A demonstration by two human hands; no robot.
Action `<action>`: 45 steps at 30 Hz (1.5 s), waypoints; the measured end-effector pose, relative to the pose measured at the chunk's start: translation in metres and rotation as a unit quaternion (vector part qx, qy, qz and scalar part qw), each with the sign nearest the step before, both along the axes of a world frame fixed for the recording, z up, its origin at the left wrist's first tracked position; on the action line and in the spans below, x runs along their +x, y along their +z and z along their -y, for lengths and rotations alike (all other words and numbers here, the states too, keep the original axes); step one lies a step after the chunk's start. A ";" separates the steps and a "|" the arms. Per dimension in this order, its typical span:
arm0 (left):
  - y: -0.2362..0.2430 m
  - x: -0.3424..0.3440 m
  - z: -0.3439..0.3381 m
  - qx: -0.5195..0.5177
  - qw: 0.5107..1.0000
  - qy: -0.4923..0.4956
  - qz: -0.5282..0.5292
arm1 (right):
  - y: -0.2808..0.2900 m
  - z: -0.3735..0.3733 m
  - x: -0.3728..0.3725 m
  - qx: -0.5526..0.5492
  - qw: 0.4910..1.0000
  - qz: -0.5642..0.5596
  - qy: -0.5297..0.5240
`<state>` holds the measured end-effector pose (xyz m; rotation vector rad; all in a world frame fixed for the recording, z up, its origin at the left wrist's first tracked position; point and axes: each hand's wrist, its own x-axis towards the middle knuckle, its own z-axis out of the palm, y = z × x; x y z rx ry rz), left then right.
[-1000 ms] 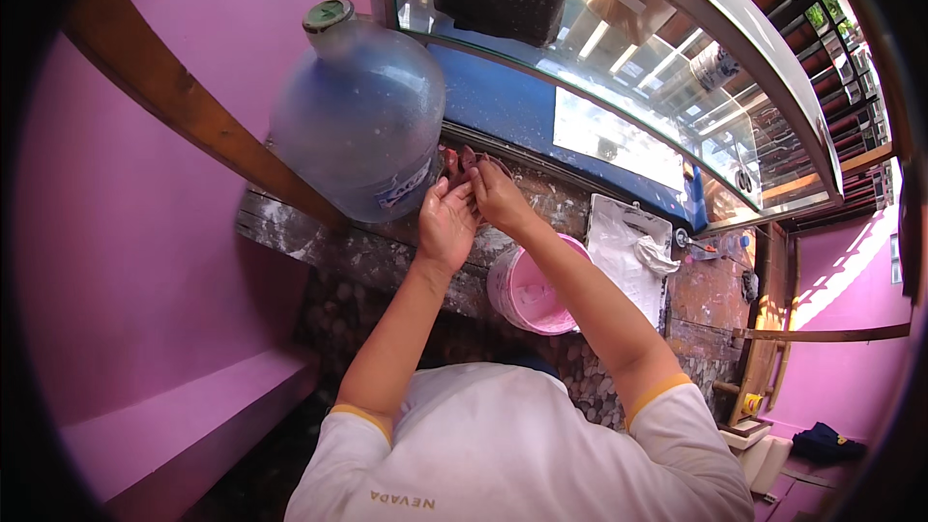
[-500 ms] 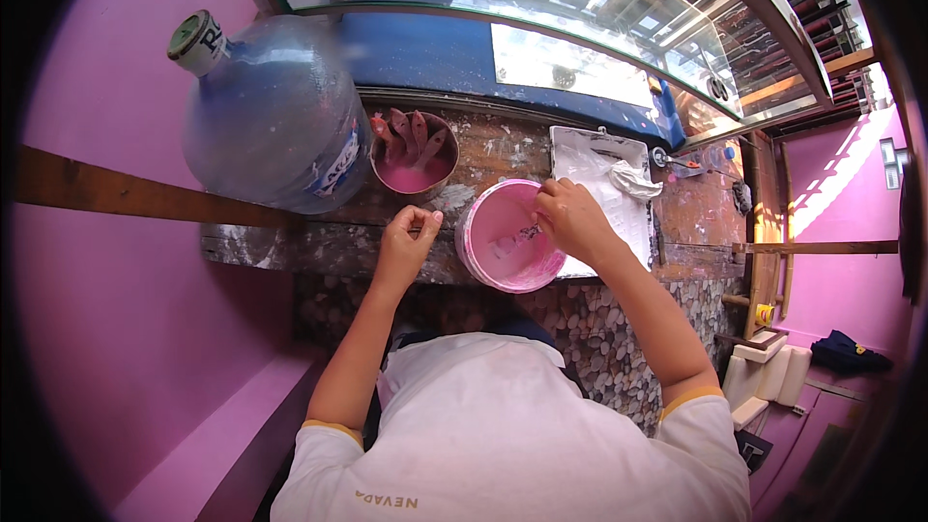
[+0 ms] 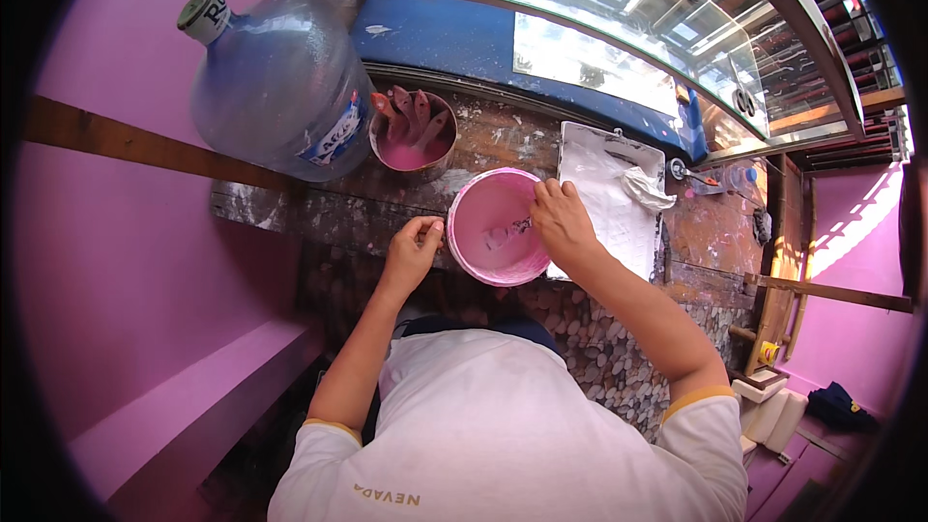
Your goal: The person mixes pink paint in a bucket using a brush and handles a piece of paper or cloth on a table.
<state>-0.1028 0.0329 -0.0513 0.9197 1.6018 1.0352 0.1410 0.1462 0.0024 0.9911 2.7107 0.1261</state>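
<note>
A pink-smeared bucket (image 3: 458, 253) with pale pink paint inside sits at the front edge of the wooden bench. My right hand (image 3: 564, 219) is closed over its right rim, fingertips partly hidden inside. A dark, speckled patch shows in the paint beside those fingers; whether it is a tool or a reflection is unclear. At the left rim, my left hand (image 3: 414, 249) is closed, thumb and fingers pinched against the bucket's edge. Behind it stands a round pot (image 3: 414, 162) with pink paint and several paint-stained brushes (image 3: 416, 114).
A large blue water jug (image 3: 280, 87) stands at the left. Right of the bucket lies a white paint tray (image 3: 604, 203) with a crumpled white cloth (image 3: 646, 188). A glass case (image 3: 599, 0) edges the back. A small plastic bottle (image 3: 739, 177) lies farther right on the bench.
The bucket has shifted left, with my right hand still at its rim. My left hand, previously apart from the bucket, now meets its left edge. The whole view has moved slightly.
</note>
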 end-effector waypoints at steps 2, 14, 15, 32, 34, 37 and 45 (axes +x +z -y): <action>0.000 0.001 0.006 -0.015 1.000 0.027 -0.002 | 0.005 -0.001 0.001 -0.001 0.999 -0.008 0.032; -0.018 0.010 0.027 -0.032 0.997 0.045 0.053 | 0.002 0.015 -0.004 -0.170 0.952 -0.225 -0.115; -0.020 0.008 0.022 -0.014 0.999 0.027 0.041 | 0.000 0.014 -0.001 -0.125 0.960 -0.217 -0.126; -0.033 -0.004 0.008 0.056 0.998 0.006 0.024 | 0.010 0.038 -0.018 -0.208 0.926 -0.308 -0.072; -0.031 0.002 0.011 0.065 0.998 0.016 0.016 | 0.009 0.036 -0.005 -0.163 0.947 -0.269 -0.063; -0.028 0.002 0.009 0.063 0.998 0.008 0.020 | 0.004 0.024 0.001 -0.099 0.963 -0.233 -0.090; -0.011 0.002 -0.008 0.100 0.994 -0.018 -0.027 | -0.010 0.018 -0.025 -0.101 0.943 -0.314 -0.031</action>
